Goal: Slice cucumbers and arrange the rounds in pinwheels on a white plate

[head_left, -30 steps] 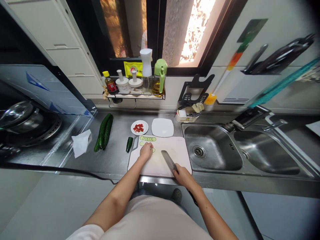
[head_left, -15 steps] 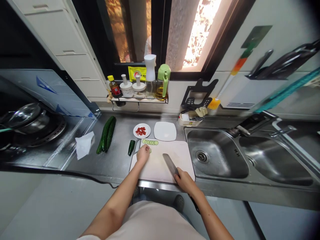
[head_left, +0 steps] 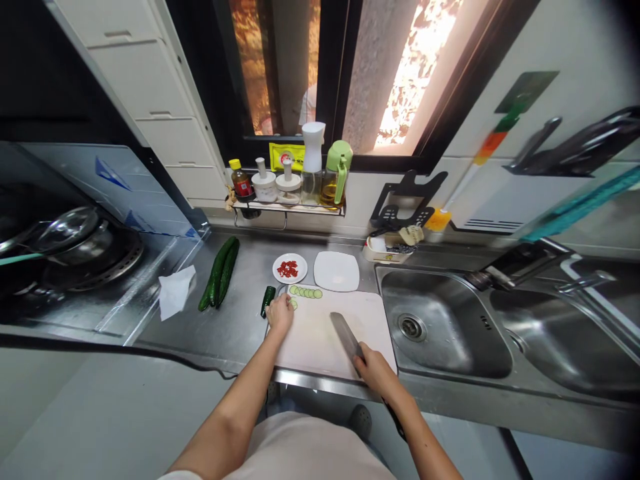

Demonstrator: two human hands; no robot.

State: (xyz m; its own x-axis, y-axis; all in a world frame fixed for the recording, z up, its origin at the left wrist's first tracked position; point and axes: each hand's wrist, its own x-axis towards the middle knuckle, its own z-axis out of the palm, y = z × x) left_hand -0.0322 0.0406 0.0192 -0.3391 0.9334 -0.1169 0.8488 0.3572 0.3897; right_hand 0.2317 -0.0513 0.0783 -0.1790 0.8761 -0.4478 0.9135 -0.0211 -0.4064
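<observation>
My left hand (head_left: pixel 281 315) is at the left edge of the white cutting board (head_left: pixel 345 347), fingers bent in and pinched at a thin cucumber slice (head_left: pixel 295 305). Just above lies a row of several overlapping cucumber slices (head_left: pixel 306 293). A short cut piece of cucumber (head_left: pixel 268 297) rests left of the board, close to my left fingers. My right hand (head_left: pixel 371 365) is closed around a kitchen knife (head_left: pixel 345 333), its blade low over the board and pointing up and left. Part of the knife's handle is hidden by my hand and wrist.
Behind the board stand a plate of chopped red pieces (head_left: pixel 290 279) and a white plate (head_left: pixel 337 280). Two whole cucumbers (head_left: pixel 219 275) and a white paper (head_left: pixel 176 293) lie left. A double sink (head_left: pixel 445 333) is right; a condiment rack (head_left: pixel 290 207) hangs behind.
The view has shifted, so the scene sits a little lower and further right. My left hand has moved left across the board with the slice. My right hand still holds the knife.
</observation>
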